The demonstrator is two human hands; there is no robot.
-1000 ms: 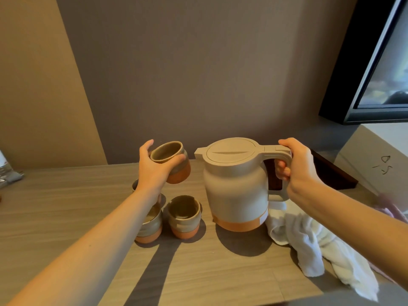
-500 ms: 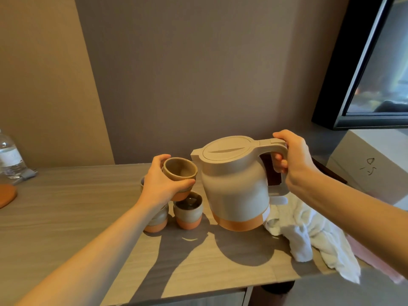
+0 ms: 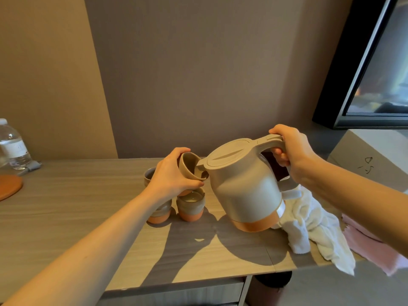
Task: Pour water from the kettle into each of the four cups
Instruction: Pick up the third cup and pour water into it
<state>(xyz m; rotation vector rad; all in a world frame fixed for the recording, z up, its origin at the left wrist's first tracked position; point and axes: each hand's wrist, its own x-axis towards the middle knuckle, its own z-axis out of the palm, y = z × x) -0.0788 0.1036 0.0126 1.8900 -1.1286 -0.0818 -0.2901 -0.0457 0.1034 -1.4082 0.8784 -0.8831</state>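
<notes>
The right hand [image 3: 291,151] has its fingers curled round the handle of the kettle [image 3: 245,191], which is tipped spout-down to the left, over the right half of the surface [image 3: 66,206]. The spout sits at the mouth of the held cup [image 3: 188,166]. The left hand [image 3: 172,177] wraps fingers and thumb around that cup, tilting it toward the kettle. Beneath this hand three more cups stand mid-surface: a front cup [image 3: 191,205] showing liquid inside, a second cup [image 3: 160,214] partly hidden by the forearm, and a rear cup [image 3: 149,175]. A white towel [image 3: 309,226] lies crumpled at the right edge, just beside the kettle's base.
</notes>
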